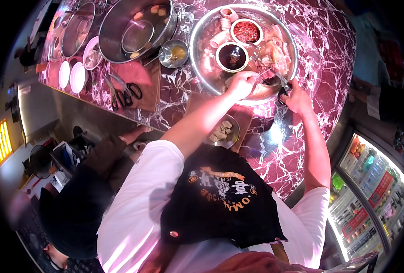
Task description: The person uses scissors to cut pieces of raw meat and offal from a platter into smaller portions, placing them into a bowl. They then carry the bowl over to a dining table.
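My right hand (298,98) grips black-handled scissors (282,97) at the right rim of a large round metal tray (202,82). Their blades point up and left over the dark and pinkish meat pieces (268,76). Across from it, my left hand (243,85) pinches a thin strip (264,72) running toward the meat; whether it is food or a utensil I cannot tell. Inside the tray stand a bowl of chopped red sauce (246,32) and a bowl of dark sauce (232,57). Rolled pale slices (219,38) lie along its left side, and pale meat (278,51) lies at the right.
A deep metal pot (111,37) and a small metal bowl (174,54) stand left of the tray. More scissors (123,92) lie beside white dishes (78,77). Pale chunks fill a metal bowl (236,131) under my left forearm. Another person (75,201) is at left.
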Action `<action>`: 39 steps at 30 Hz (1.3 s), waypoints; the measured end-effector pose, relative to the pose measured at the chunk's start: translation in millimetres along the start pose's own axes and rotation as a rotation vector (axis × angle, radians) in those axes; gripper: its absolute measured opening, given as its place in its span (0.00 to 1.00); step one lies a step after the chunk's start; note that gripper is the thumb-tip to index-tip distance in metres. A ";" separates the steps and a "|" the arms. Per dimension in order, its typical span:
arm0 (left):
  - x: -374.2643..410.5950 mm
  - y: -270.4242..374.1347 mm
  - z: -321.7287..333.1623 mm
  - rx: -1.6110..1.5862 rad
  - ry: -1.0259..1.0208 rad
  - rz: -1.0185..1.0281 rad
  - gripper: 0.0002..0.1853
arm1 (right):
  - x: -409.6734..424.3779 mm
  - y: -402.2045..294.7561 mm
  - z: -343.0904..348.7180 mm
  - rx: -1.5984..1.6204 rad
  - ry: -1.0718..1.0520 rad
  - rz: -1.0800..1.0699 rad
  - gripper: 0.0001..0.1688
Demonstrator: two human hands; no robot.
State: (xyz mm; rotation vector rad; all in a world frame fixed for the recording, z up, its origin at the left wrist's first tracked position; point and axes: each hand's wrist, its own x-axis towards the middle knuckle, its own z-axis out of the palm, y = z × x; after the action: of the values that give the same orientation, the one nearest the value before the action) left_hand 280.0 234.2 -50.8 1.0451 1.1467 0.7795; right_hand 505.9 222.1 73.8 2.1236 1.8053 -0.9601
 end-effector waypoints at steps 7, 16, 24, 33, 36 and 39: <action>-8.3 4.0 -2.9 -0.047 -0.052 -0.025 0.13 | -4.2 -3.5 -2.1 -0.054 0.031 0.119 0.45; -10.7 -3.8 -8.0 0.129 0.110 0.239 0.11 | -7.6 9.1 4.5 -0.011 0.082 -0.016 0.37; -1.2 24.2 -24.9 -0.009 0.015 -0.130 0.12 | -25.2 18.9 0.0 -0.108 0.143 -0.140 0.33; 4.5 27.3 -33.0 -0.078 -0.036 -0.157 0.12 | -25.9 -3.0 -7.7 -0.215 0.193 -0.052 0.42; 3.4 33.7 -32.6 -0.036 -0.040 -0.176 0.13 | -26.0 -5.2 -2.1 -0.247 0.287 -0.092 0.46; -1.0 48.5 -30.2 0.081 -0.063 -0.194 0.13 | -17.1 -9.1 1.7 -0.252 0.251 -0.094 0.45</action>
State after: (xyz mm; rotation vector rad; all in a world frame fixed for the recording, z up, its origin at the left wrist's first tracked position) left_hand 251.6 257.4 -7.1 1.0009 1.2136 0.5476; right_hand 496.0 209.5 84.8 2.0911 2.0332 -0.4675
